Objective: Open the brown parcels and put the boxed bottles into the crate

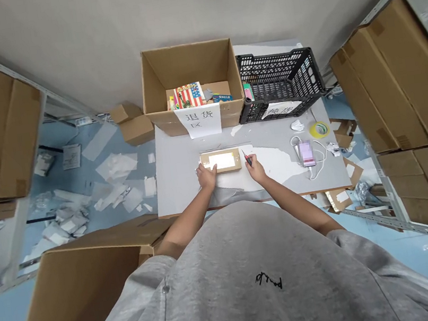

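Observation:
A small flat cardboard parcel (221, 160) with a white label lies on the grey table (182, 160) in front of me. My left hand (206, 176) rests on the parcel's left end, fingers curled against it. My right hand (256, 169) is closed round a thin red-handled tool (245, 157), whose tip points toward the parcel's right end. White torn wrapping (274, 159) lies under and to the right of the right hand.
An open cardboard box (190, 86) with books and a paper sign stands at the table's back. A black plastic crate (278, 83) sits beside it. A phone with white cable (307, 153) and a tape roll (319, 129) lie at right. Cartons line both sides; scraps litter the floor.

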